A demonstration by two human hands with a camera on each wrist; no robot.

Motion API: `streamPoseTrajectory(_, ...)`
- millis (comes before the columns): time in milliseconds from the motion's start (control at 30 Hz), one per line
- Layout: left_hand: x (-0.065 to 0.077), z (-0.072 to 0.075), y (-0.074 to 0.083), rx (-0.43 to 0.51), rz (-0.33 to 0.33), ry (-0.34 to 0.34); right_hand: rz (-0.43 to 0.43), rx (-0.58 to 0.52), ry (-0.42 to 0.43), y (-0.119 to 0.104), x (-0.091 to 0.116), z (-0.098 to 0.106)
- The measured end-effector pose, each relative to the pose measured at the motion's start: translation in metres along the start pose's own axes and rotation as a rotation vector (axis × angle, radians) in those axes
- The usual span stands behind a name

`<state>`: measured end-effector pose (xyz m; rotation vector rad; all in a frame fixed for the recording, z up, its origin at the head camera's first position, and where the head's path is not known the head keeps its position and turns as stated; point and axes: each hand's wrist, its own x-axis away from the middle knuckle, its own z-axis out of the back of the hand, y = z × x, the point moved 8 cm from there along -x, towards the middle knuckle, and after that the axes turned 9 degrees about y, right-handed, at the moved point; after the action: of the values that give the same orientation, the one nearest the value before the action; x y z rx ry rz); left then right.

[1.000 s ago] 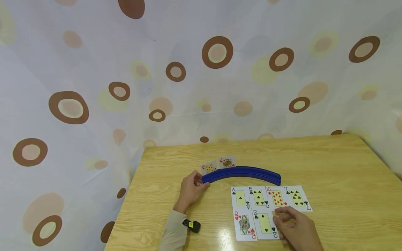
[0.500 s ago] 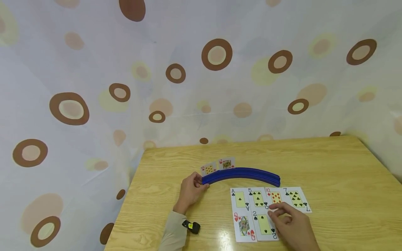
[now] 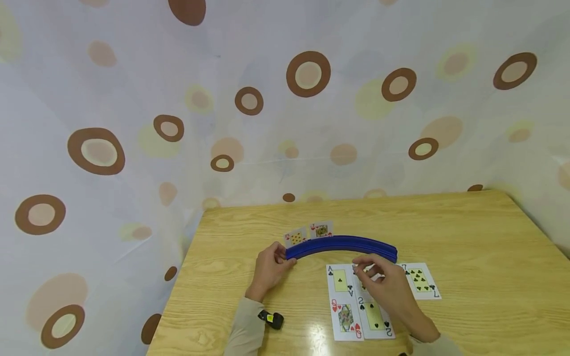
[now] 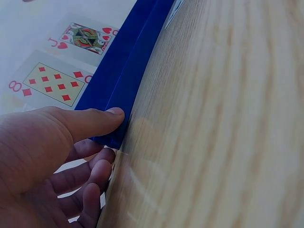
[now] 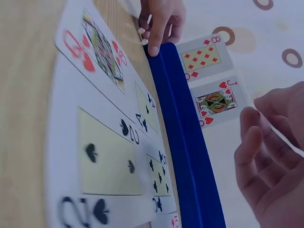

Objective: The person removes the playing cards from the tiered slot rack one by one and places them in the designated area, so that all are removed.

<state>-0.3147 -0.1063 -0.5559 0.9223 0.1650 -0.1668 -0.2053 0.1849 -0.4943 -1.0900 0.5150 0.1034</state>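
Observation:
My left hand pinches the left end of a curved blue playing card holder, thumb on its near side. Upright in its slot are the eight of diamonds and the jack of hearts. My right hand, fingers loosely bent and no card visible in them, hovers over the laid-out cards, near the holder. It covers the ten of diamonds and much of the five of clubs. Beside it lie the ace of clubs, queen of hearts, two of spades and seven of clubs.
The cards lie face up in two rows on a wooden table, just in front of the holder. A spotted curtain hangs behind the table and along its sides. A black band sits on the left wrist.
My right hand has moved from beside the two of spades, up and leftward across the cards toward the holder. My left hand and the holder have stayed in place.

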Motion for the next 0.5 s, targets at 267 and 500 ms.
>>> streamPoseTrajectory(267,0.0,0.0,0.001,0.004,-0.001,0.002,0.16,-0.04,0.075,0.003,-0.043,-0.001)
streamPoseTrajectory(500,0.0,0.0,0.001,-0.004,-0.02,0.01,0.154,0.022,0.067,0.014,-0.071,-0.002)
